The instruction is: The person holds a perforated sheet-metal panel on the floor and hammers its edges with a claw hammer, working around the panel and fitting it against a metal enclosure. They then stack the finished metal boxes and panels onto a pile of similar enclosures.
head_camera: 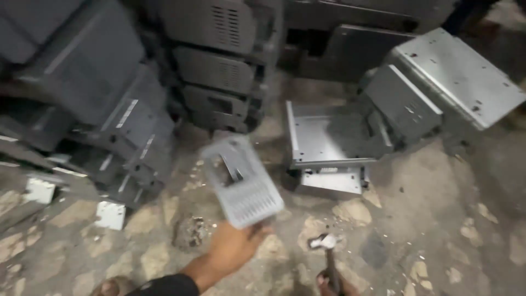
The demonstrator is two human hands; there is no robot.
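Near the bottom centre, the left hand (236, 245) grips the lower edge of a grey perforated metal panel (241, 181). Its long axis runs from about 5 o'clock up to 11 o'clock, slotted end toward the hand. At 5 o'clock from it, the right hand (332, 286) is closed around a hammer (327, 253), head pointing to 12 o'clock. Dark stacked machine casings (118, 118) with pale rectangular labels lie at 9 o'clock; a grey metal chassis (438, 87) sits at 2 o'clock on the dusty floor (433, 230).
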